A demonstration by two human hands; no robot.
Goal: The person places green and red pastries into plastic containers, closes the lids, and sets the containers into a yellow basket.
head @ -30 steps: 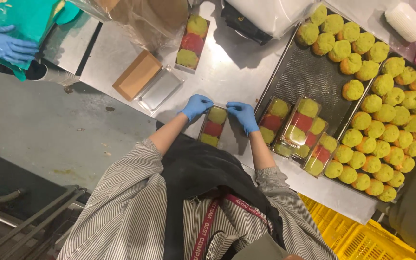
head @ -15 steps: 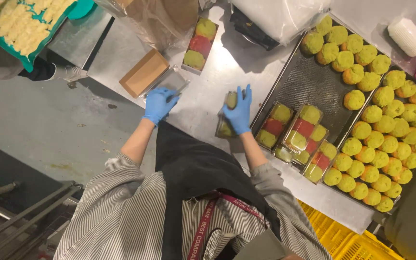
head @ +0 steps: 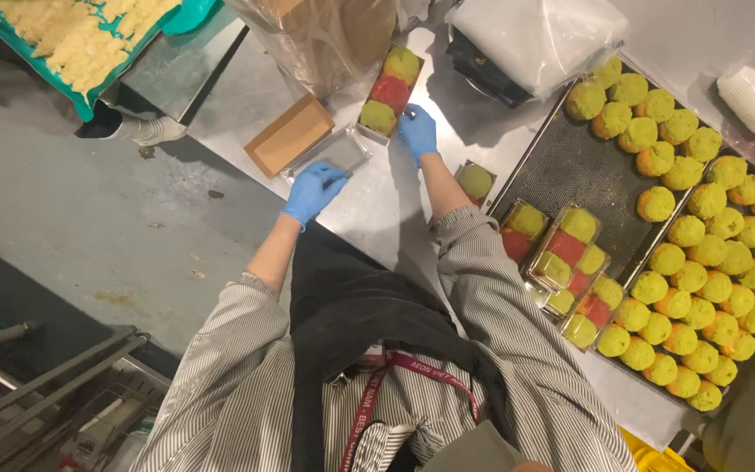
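Left hand (head: 312, 190), blue glove: laid on the near edge of a clear, flat plastic lid (head: 332, 154) on the grey metal worktop (head: 246, 87); fingers spread loosely over it, whether they pinch the edge cannot be told.

Right hand (head: 418, 133), blue glove: stretched forward, fingers curled against the near end of a narrow clear plastic box (head: 390, 93) holding three round cakes in a row, green, red, green. The box lies open-topped on the worktop, just beside the lid and to its right.

Flat brown cardboard piece (head: 290, 134): on the worktop, just left of the lid, touching or nearly so.

Second small clear box with one green cake (head: 475, 182): on the worktop beside the right forearm.

Filled clear boxes of green and red cakes (head: 563, 260): several, stacked and overlapping, at the near left corner of the dark perforated baking tray (head: 561, 162).

Loose round green-yellow cakes (head: 701, 253): many, in rows across the right part of the tray.

Bundle wrapped in clear plastic film (head: 539, 35): beyond the tray.

Stack of white paper cups (head: 751, 98): far right.

Teal tray of pale yellow pieces (head: 80, 35): upper left, well apart from both hands.

Wearer: striped shirt, dark apron, red lanyard.
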